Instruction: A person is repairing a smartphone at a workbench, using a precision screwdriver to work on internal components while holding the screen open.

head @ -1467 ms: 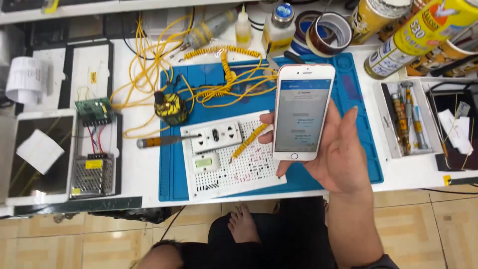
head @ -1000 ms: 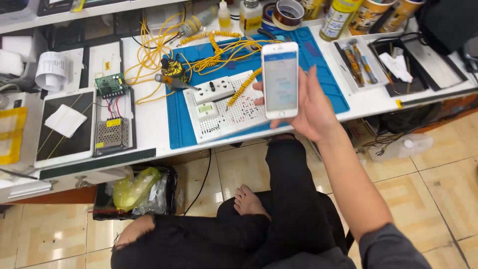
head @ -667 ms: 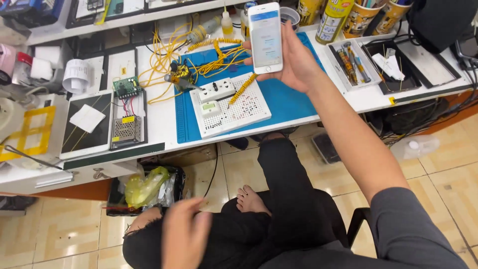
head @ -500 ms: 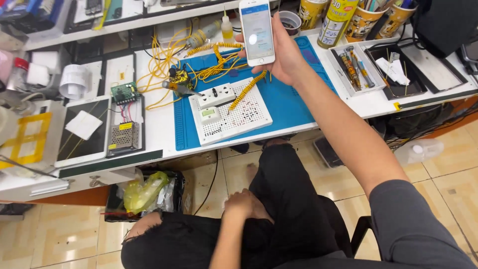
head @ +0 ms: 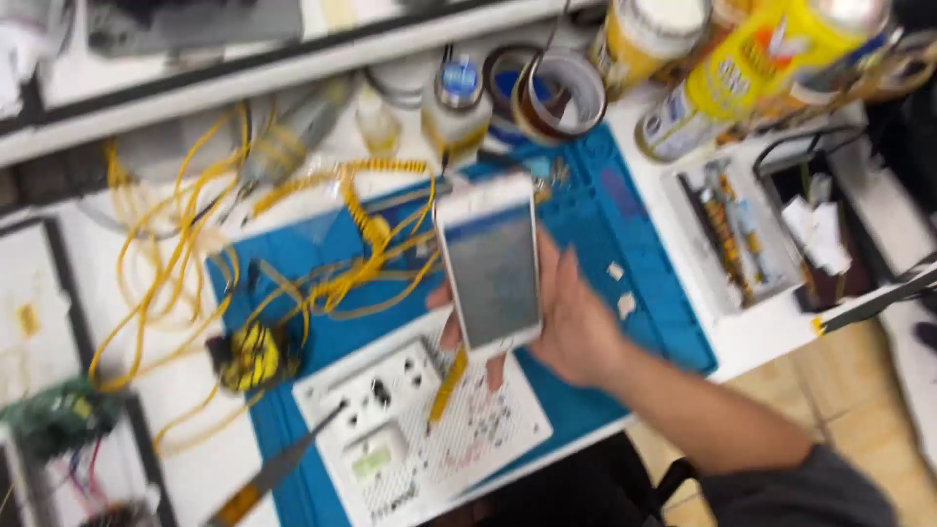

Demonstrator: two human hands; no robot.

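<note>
- The person's right hand (head: 576, 327) is holding a white smartphone (head: 490, 262) upright over the middle of the bench (head: 752, 337), screen facing up toward the camera; the grip is closed around the phone's lower half, with fingertips showing at its left and bottom edges.
- The left hand is not showing anywhere in the head view, so I cannot say what it is doing.
- The phone is hovering above the blue work mat (head: 644, 263), just beyond a white breadboard (head: 429, 429) that is lying at the mat's near edge.
- Yellow wires (head: 332, 244) are sprawling across the left part of the mat, running down to a small yellow-wound coil (head: 249, 356).
- Farther back, a roll of tape (head: 556, 93) and some small bottles (head: 454, 107) are standing, with yellow spray cans (head: 771, 59) at the far right.
- A tray of small tools (head: 732, 229) is sitting to the right of the mat; a green circuit board (head: 54, 420) is lying at the left edge.
- The whole view is blurring with motion, so finer detail is hard to read.
- As I judge it, the step in hand is reading or checking the phone's screen; any next move would be calling for a steady hold and a bare patch of mat away from the wires.
</note>
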